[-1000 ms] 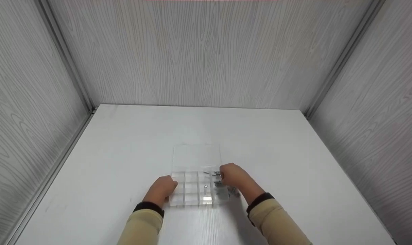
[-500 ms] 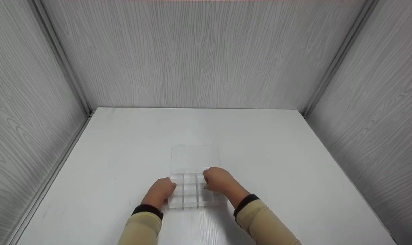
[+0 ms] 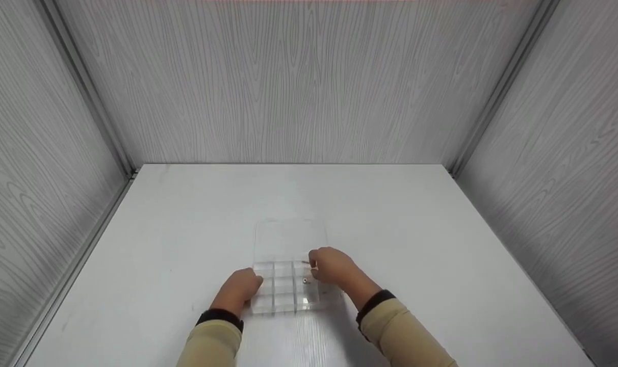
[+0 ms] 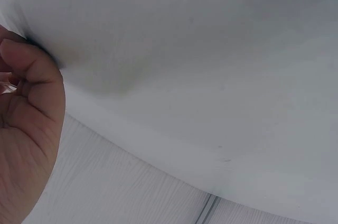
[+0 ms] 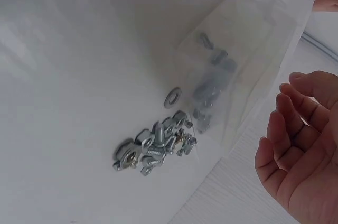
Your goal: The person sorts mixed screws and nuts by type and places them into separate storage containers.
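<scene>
Box (image 3: 283, 285), clear, divided, lid (image 3: 290, 237) open towards 12 o'clock; on white table (image 3: 197, 204).
Left hand (image 3: 237, 286): at the 9 o'clock wall, thumb over the rim, fingers curled, gripping it. Right hand (image 3: 334, 266): above the 2 o'clock compartments, fingers loosely bent, thumb and forefinger apart, nothing seen in hold. Nut (image 3: 305, 281), one: middle row, third compartment from 9 o'clock. Heap of nuts and bolts (image 5: 158, 150): on table, just outside the box; one washer (image 5: 172, 98) at the heap's 1 o'clock, right wrist view.

The right hand (image 3: 334, 266) hides part of the clear box (image 3: 273, 308) (fasteners (image 5: 207, 93) inside it look blurred).
</scene>
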Motion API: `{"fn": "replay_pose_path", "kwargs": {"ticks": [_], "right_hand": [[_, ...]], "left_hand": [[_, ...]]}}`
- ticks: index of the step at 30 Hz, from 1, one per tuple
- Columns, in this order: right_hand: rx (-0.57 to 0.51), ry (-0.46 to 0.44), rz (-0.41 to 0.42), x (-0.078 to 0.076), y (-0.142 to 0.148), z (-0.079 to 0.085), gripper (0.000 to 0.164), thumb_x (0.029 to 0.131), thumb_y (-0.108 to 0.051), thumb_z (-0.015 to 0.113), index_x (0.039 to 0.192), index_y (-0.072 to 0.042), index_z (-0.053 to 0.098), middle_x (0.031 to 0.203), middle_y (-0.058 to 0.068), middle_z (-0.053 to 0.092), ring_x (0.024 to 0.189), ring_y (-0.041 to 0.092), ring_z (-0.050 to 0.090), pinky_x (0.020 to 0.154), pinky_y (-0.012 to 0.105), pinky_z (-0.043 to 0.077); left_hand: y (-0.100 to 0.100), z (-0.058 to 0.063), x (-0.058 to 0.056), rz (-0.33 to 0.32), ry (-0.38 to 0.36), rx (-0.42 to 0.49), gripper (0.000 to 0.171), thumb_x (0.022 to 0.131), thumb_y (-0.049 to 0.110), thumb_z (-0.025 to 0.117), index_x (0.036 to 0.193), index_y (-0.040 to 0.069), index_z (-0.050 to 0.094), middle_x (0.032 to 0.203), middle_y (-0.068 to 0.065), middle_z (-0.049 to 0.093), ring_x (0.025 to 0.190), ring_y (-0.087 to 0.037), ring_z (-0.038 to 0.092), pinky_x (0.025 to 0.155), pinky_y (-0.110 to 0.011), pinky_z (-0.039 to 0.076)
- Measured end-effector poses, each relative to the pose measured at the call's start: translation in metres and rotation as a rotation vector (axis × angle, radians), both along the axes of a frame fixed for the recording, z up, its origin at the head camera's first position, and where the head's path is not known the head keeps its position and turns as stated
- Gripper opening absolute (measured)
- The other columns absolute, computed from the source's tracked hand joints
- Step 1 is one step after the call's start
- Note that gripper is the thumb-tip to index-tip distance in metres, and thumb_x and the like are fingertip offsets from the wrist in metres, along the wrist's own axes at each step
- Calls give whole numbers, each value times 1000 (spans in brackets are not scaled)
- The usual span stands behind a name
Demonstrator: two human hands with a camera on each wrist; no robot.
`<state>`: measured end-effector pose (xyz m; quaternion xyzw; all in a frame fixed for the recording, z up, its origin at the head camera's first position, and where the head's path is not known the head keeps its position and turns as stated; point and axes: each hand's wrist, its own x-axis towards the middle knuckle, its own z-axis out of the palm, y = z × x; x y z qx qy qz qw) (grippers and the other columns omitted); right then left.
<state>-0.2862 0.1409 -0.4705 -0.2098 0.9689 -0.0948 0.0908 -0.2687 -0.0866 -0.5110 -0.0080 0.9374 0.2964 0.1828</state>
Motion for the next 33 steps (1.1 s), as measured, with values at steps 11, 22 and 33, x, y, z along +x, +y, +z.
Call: {"fn": "replay_pose_path", "kwargs": {"ticks": [11,22,33], "right_hand": [[-64,-72,-197,-13,39,-1,8,82,-6,60,75,-10,58,69,0,54,65,16,51,58,32,44],[70,-166,-290,-16,60,-17,9,77,-5,66,74,-10,58,70,2,55,66,19,52,61,33,46],[97,-145,-279,-15,64,-34,7,79,-7,63,73,-9,60,69,2,55,65,18,51,65,35,47]], "left_hand": [[-2,-1,-2,-3,-24,-12,31,94,20,40,97,-5,56,64,-10,53,49,-18,49,47,-27,41],[-2,0,0,27,-24,18,27,92,19,41,91,-3,56,65,-10,52,49,-18,50,44,-27,41],[-1,-2,-2,30,-29,20,28,92,19,41,94,-4,55,67,-11,53,49,-19,51,44,-28,42]]}}
